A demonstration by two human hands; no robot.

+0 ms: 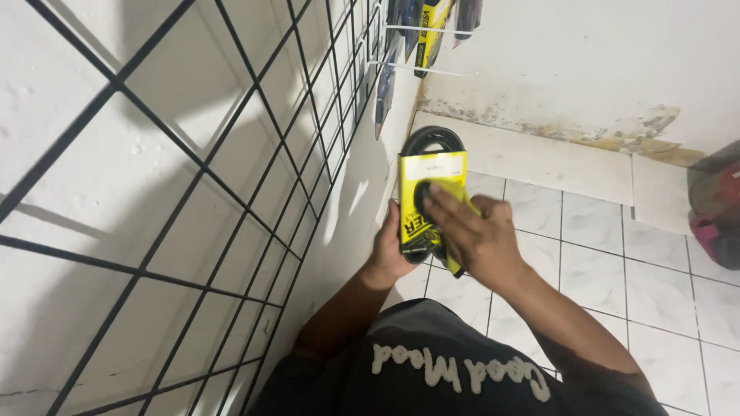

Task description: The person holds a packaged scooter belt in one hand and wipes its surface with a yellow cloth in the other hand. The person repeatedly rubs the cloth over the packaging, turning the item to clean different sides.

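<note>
left hand [391,250] grips the lower edge of a yellow sleeve [430,202] around a black rubber belt [432,139], beside a wire grid rack [231,192]. right hand [474,235] lies over it, fingers [443,202] pressed together, above the tiled floor [617,262].

belt pack [432,173] lower part hidden behind right hand [478,239], left hand [393,250] fingers behind pack, hanging packs [428,31] cut off at top edge

We wear a black short-sleeved shirt [432,370] with raised, off-white looped lettering stitched across the chest. Our forearms are bare from the sleeve edges down. Our left hand [393,250] and right hand [478,239] carry no gloves, rings or watch that we can see.
</note>
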